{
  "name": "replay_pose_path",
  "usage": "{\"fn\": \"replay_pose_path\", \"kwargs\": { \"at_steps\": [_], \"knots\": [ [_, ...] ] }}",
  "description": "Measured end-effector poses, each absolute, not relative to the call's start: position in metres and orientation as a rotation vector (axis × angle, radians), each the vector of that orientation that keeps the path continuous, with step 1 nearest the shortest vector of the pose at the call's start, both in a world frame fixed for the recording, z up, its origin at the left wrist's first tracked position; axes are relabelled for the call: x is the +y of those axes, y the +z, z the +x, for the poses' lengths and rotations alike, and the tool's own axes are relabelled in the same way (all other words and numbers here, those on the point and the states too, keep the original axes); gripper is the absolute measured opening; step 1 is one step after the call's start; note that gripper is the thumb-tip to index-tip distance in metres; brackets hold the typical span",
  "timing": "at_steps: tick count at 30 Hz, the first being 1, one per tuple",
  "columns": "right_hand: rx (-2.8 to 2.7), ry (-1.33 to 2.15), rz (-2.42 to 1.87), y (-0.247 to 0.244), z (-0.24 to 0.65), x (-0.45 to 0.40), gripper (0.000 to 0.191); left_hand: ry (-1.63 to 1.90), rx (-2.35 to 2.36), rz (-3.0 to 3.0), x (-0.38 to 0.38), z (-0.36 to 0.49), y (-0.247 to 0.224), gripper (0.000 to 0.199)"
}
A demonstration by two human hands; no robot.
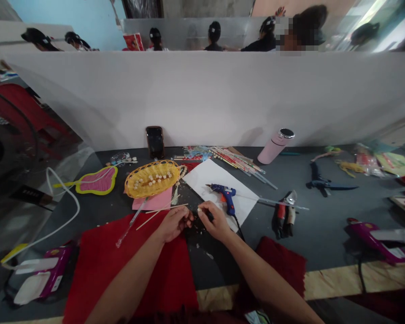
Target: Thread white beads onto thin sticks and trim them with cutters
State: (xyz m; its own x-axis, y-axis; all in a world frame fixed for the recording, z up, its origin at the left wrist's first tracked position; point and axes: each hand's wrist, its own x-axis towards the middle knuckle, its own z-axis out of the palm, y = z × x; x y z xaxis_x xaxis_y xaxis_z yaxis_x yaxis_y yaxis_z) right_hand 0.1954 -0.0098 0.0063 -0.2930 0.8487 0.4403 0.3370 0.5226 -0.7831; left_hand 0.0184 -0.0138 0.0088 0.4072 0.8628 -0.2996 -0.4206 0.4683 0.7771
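Note:
My left hand (176,223) is curled over the table, fingers bent together; whether anything is in them is hidden. Facing it, my right hand (216,221) pinches a small whitish piece (199,210) between thumb and finger. Thin wooden sticks (155,216) lie beside my left hand. A blue glue gun (227,194) rests on a white sheet (202,176) just beyond my right hand. Behind my left hand, a yellow woven basket (130,183) holds several small cream pieces. Red cloth (128,270) spreads beneath my left forearm.
Pliers-like cutters (285,216) lie to the right, with a pink bottle (276,146) behind. A phone (155,141) leans against the white partition (202,99). Bundled sticks (236,159) lie at the back. Purple devices (56,270) sit at both sides. People are visible beyond the partition.

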Motion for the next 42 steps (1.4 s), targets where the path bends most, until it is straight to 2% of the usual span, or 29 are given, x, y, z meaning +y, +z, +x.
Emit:
{"fn": "replay_pose_path", "kwargs": {
  "at_steps": [42],
  "knots": [
    [-1.891, 0.737, -0.836, 0.0046, 0.1887, -0.0069, 0.014, 0.923, 0.845, 0.691, -0.0145, 0.0185, 0.0022, 0.022]
  ]
}}
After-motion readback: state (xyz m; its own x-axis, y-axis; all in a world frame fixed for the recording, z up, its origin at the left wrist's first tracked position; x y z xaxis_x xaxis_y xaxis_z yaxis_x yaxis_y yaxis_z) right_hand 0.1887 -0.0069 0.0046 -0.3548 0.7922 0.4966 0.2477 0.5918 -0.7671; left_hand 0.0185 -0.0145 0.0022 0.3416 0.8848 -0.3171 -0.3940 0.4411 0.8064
